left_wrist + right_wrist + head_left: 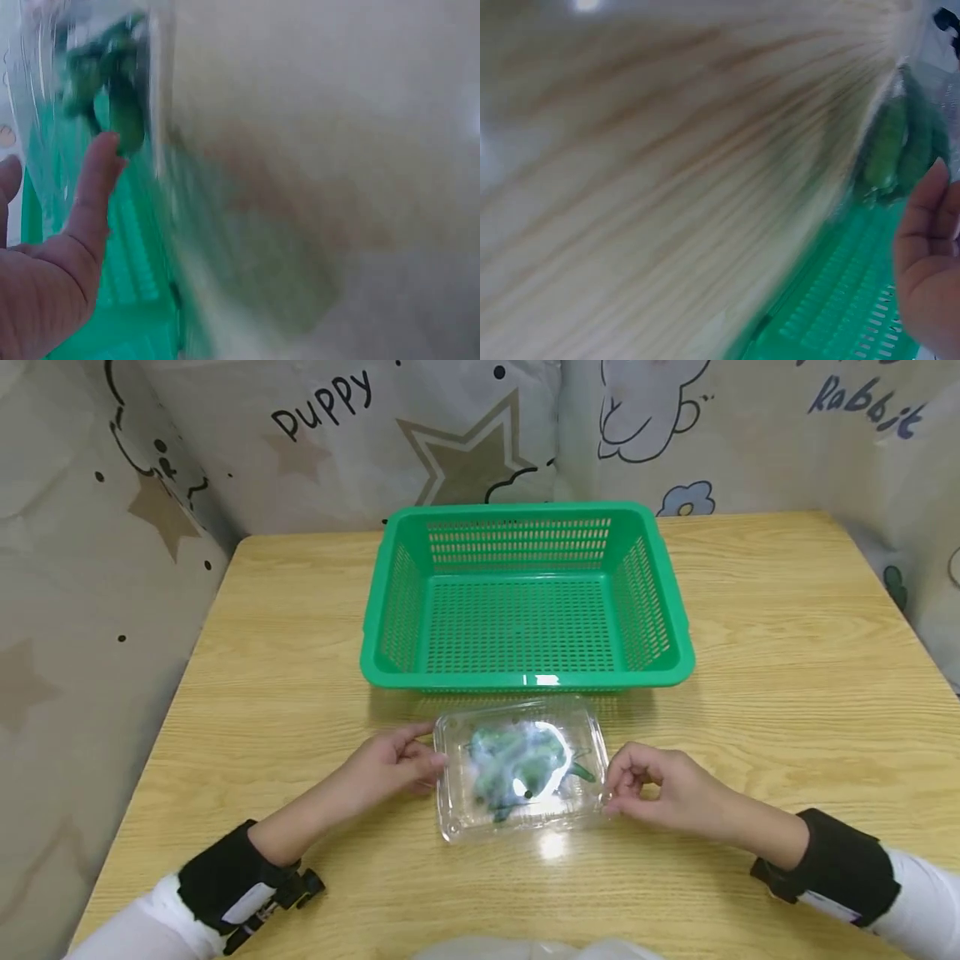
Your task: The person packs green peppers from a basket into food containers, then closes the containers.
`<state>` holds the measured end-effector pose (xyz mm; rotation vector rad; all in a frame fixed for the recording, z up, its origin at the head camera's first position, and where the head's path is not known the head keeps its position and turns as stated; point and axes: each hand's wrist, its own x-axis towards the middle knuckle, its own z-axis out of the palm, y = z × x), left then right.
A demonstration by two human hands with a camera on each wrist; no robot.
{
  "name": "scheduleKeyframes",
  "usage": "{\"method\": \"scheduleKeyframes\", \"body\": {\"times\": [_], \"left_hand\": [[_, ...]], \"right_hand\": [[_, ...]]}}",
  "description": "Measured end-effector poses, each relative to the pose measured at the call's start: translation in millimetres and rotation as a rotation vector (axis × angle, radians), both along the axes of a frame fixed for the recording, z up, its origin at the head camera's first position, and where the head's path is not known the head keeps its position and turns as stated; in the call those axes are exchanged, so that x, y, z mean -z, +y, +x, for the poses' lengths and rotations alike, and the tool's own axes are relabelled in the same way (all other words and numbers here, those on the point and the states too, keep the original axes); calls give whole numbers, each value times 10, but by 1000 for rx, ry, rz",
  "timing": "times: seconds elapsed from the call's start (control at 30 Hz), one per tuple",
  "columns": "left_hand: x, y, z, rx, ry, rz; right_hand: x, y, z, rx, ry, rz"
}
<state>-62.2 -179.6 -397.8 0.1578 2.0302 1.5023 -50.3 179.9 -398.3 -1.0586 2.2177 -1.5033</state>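
Observation:
A clear plastic clamshell box (457, 822) lies slightly tilted on the table, in front of the green basket. Through its lid, several green peppers (517, 764) show, blurred by glare. My left hand (390, 764) holds the box's left edge, its thumb over the rim; in the left wrist view the thumb (90, 195) lies against the clear side. At the opposite end, my right hand (667, 789) pinches the right edge between thumb and curled fingers. The right wrist view shows that hand (930, 262) beside the peppers (907, 142); its thumb is out of sight there.
Just behind the box stands a green perforated basket (525, 681), with nothing visible inside. Both sit on a wood-grain table (285, 677). Patterned cloth (345, 460) hangs along the back and left side. Pale material (532, 948) shows at the near edge.

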Motion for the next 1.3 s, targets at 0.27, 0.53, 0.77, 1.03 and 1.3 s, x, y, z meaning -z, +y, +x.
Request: {"method": "scheduleKeyframes", "body": {"times": [0.27,0.53,0.77,1.03,1.3], "left_hand": [[-14,43,135,21,-150,2],[-86,114,223,41,-173,32],[-76,88,181,21,-184,92],[-111,41,97,27,-147,77],[-139,39,58,-33,-125,31]], "right_hand": [[-110,-33,27,259,-472,185],[-125,26,-63,230,-710,251],[-137,30,-92,178,-831,197],[-168,15,-63,137,-1014,136],[-157,10,-38,68,-1154,60]]}}
